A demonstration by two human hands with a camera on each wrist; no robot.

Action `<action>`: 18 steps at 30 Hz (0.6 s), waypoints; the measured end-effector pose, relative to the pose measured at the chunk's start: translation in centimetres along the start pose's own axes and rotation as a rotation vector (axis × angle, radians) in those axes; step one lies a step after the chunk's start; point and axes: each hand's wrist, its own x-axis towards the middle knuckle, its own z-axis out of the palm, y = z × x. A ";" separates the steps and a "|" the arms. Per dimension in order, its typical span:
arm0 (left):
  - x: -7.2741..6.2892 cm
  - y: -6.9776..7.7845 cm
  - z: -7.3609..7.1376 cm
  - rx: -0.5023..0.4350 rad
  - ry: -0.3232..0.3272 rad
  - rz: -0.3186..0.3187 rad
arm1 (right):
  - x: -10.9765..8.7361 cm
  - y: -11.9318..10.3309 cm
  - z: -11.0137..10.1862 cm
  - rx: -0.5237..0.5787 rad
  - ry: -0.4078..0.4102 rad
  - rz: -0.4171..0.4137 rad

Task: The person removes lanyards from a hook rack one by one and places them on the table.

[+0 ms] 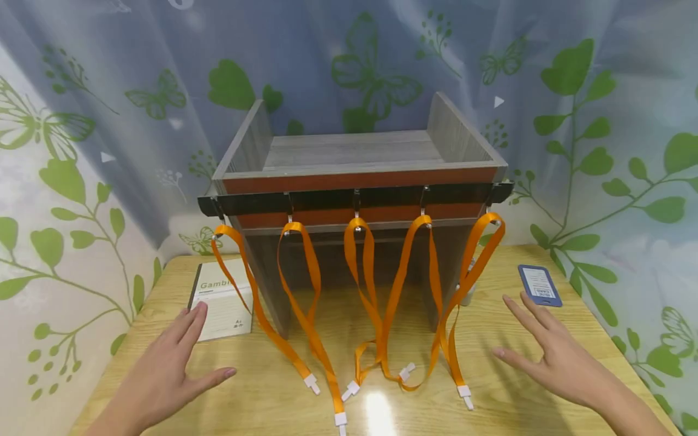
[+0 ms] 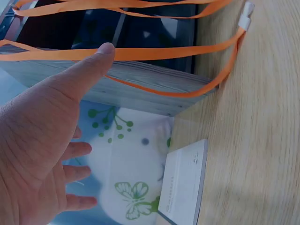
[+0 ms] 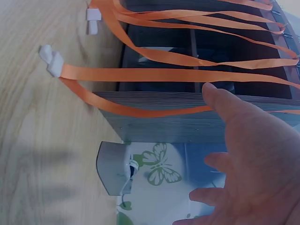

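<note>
Fingers (image 1: 194, 326) spread apart on left hand (image 1: 158, 375) and right hand (image 1: 558, 357); lanyards (image 1: 385, 333) hang between, before shelf (image 1: 354, 148); notebook (image 1: 226, 303), card (image 1: 538, 283) nearby.

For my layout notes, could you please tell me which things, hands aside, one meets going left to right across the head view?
White notebook, middle orange lanyard, blue card holder.

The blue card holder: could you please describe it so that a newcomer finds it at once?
In the head view, find the grey shelf hung with orange lanyards. On the wooden table at its right lies the card holder. Its blue rim around a white printed face sets it apart from the lanyards and the white notebook.
</note>
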 end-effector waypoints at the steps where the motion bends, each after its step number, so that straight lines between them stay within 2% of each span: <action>1: 0.1 0.1 -0.1 -0.021 -0.005 -0.004 | 0.0 -0.1 -0.1 0.002 -0.002 0.006; 5: 0.5 0.2 -0.1 -0.094 -0.027 -0.029 | 0.3 -0.8 -0.6 0.012 0.002 0.030; 7: 0.7 0.1 0.0 -0.121 -0.021 -0.021 | 0.6 -1.1 -0.8 0.014 0.011 0.036; 10: 1.2 -0.2 0.1 -0.139 0.021 0.048 | 1.0 -1.5 -0.9 0.022 0.025 0.035; 14: 1.9 -0.4 0.5 -0.168 0.114 0.172 | 1.5 -2.0 -0.9 0.040 0.021 0.038; 18: 2.8 0.0 1.0 -0.265 0.170 0.218 | 1.9 -2.4 -0.9 0.046 0.023 0.047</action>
